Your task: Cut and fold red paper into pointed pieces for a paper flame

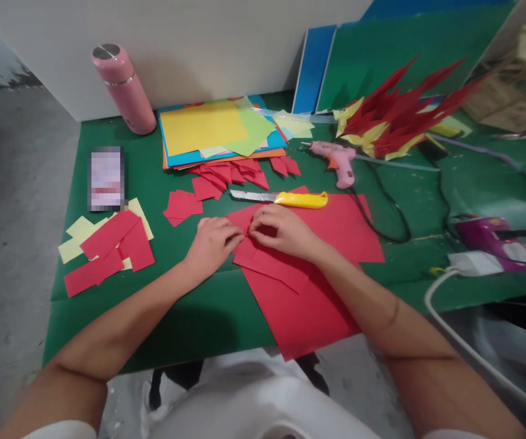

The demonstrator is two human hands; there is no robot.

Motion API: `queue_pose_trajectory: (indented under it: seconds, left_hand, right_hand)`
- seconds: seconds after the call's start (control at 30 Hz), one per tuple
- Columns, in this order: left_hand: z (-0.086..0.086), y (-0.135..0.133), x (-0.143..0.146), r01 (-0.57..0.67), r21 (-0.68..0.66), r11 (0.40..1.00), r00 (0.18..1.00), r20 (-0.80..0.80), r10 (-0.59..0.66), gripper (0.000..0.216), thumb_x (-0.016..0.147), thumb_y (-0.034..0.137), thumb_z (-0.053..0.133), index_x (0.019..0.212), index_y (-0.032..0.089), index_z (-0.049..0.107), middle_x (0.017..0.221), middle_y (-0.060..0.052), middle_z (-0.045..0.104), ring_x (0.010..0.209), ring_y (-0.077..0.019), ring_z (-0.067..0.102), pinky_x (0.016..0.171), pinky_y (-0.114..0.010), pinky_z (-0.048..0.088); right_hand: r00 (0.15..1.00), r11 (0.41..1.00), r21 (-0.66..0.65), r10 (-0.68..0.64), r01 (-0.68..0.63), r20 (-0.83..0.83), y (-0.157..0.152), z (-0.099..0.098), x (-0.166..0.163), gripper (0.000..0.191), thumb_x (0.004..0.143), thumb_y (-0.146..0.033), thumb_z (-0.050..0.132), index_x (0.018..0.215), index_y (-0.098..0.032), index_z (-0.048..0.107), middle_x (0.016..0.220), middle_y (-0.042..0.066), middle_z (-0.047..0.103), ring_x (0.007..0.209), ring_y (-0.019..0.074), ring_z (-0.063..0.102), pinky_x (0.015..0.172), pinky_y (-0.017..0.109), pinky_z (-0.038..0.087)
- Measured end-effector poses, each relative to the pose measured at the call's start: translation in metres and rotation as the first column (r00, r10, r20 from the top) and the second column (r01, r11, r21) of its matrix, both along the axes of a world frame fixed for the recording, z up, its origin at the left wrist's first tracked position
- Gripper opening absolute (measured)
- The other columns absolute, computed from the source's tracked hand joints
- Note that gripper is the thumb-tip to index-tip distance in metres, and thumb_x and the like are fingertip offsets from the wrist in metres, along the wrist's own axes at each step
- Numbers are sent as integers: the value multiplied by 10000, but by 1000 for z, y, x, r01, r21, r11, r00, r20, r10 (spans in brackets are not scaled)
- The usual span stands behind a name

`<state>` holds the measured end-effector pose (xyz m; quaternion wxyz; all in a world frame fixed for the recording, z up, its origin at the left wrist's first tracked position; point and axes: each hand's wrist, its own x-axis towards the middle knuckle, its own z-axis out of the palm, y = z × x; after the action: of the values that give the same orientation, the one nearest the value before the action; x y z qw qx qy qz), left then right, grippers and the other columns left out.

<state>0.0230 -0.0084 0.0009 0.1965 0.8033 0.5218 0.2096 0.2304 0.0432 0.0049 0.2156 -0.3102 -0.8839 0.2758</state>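
My left hand and my right hand meet at the middle of a green table. Both pinch a small piece of red paper that lies on large red sheets. The fingers of each hand are curled and pressed on the paper's fold. A yellow-handled utility knife lies just beyond my right hand, blade pointing left.
Cut red pieces and a stack of coloured paper lie behind. Red strips on pale yellow paper sit left, near a phone and pink bottle. A pink glue gun, red-yellow spiky paper shape and cables lie right.
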Motion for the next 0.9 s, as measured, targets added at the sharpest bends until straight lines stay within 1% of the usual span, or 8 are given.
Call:
queue_pose_trajectory:
  seconds: [0.13, 0.33, 0.47, 0.57, 0.73, 0.8, 0.9]
  left_hand:
    - [3, -1, 4, -66, -34, 997, 998, -10, 66, 113, 927, 228, 640, 860, 212, 730, 820, -7, 683, 833, -175, 598, 804, -345, 371]
    - [7, -2, 7, -107, -66, 992, 994, -43, 104, 96, 921, 231, 650, 863, 220, 726, 819, 0, 666, 840, -178, 575, 824, -364, 332]
    - [6, -3, 6, -139, -1, 990, 988, -69, 139, 92, 907, 287, 674, 862, 239, 738, 810, -15, 637, 860, -205, 530, 793, -372, 309]
    - [4, -4, 5, -149, 32, 988, 986, -78, 151, 129, 920, 333, 658, 873, 253, 746, 826, -24, 619, 880, -217, 509, 781, -380, 302]
    - [5, -4, 5, -142, 40, 989, 984, -106, 145, 184, 951, 347, 607, 874, 249, 741, 841, -32, 616, 892, -222, 508, 785, -392, 314]
    - [6, -5, 5, -110, 93, 990, 983, -135, 122, 187, 959, 329, 593, 876, 250, 741, 848, -36, 630, 903, -228, 511, 810, -412, 319]
    - [8, -10, 3, -12, 210, 978, 979, -197, 54, 214, 975, 269, 554, 870, 245, 739, 856, -39, 665, 912, -232, 512, 872, -447, 312]
  right_hand:
    - [999, 999, -14, -29, 28, -15, -1, -1, -3, 115, 883, -221, 580, 774, -218, 618, 820, 48, 652, 816, 201, 594, 748, 347, 465]
    - [998, 999, -14, -39, 39, -40, -2, -4, -5, 106, 873, -199, 578, 769, -209, 592, 801, 47, 634, 791, 196, 575, 721, 332, 449]
    - [998, 999, -26, -48, 48, -33, -3, -7, -5, 104, 870, -191, 580, 769, -214, 570, 807, 45, 625, 795, 197, 569, 718, 330, 446]
    - [998, 998, -23, -55, 54, -25, -3, -9, -5, 126, 866, -191, 588, 752, -217, 541, 815, 47, 617, 801, 201, 562, 724, 336, 442]
    - [999, 997, -58, -44, 42, -31, -2, -8, -4, 135, 889, -200, 572, 760, -219, 535, 824, 47, 612, 815, 202, 560, 731, 338, 439]
    - [998, 996, -80, -40, 36, -43, -1, -7, -4, 134, 893, -197, 568, 764, -220, 537, 829, 44, 611, 821, 200, 562, 738, 337, 442]
    - [998, 995, -92, -34, 30, -51, -1, -6, -3, 141, 895, -198, 568, 761, -220, 532, 835, 44, 602, 823, 197, 558, 742, 336, 444]
